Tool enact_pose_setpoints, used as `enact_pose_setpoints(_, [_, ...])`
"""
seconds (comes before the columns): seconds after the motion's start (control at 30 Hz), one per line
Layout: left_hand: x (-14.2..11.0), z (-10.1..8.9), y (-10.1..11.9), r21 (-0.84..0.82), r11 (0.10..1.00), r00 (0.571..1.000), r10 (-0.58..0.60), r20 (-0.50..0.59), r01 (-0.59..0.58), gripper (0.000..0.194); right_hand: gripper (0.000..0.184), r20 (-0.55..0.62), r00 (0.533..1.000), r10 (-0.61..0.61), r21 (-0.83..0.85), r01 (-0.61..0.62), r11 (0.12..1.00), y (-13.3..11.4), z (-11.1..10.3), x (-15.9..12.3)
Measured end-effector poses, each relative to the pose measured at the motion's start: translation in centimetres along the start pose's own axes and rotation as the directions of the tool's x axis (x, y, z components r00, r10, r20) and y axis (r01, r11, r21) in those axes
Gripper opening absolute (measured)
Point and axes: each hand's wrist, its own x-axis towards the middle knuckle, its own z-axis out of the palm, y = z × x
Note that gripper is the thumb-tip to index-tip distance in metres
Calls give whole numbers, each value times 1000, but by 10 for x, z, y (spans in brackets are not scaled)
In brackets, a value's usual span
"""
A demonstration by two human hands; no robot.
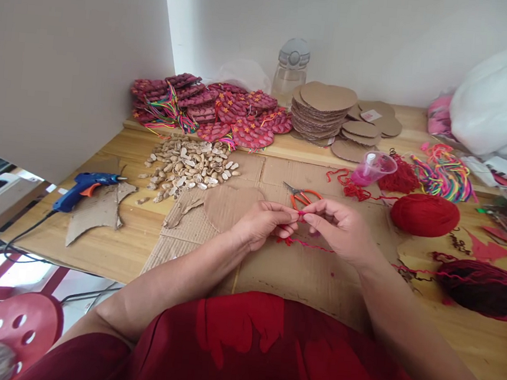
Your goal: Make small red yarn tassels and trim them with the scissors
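I view a wooden desk (135, 248) bearing a flat cardboard sheet (299, 277), the reference for all positions. The sheet probably serves as a protective work surface.

Beyond its far edge stand the pile of decorated red pieces (242, 118) and the stack of cardboard cutouts (322, 116); I judge that stacking there leaves the near area free. To its right, the dark red yarn ball (478, 289) lies nearer me than the bright red yarn ball (425, 215), presumably so that yarn feeds in from the side. Left of the sheet, the glue gun (87, 190) rests on torn cardboard, which likely shields the wood. The heap of peanut shells (198, 164) overlaps the sheet's far-left corner. The scissors (301, 195) lie on the sheet just beyond my hands, apparently for quick access.

Over the middle of the sheet, my left hand (260, 220) and right hand (339, 224) meet, each pinching the pink-red yarn (301, 215) between thumb and finger. This opposed grip seems to suit fine control of thin material.

The yarn is slender and soft-looking, bunched small at the fingertips. A loose red tuft (285, 240) hangs beneath; the fingers hide whether a knot exists.
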Motion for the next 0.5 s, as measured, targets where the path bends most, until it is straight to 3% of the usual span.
enact_pose_setpoints(0.17, [0,0,0,23,1000,1000,1,-10,-1,10,13,-137,982,-127,-117,111,987,3,-3,0])
enact_pose_setpoints(0.33, [1,1,0,7,1000,1000,0,-21,0,13,29,-25,996,-83,48,84,995,6,9,1])
enact_pose_setpoints(0.5, [1,1,-2,23,1000,1000,0,-17,0,13,16,-138,984,-117,-38,113,993,7,15,0])
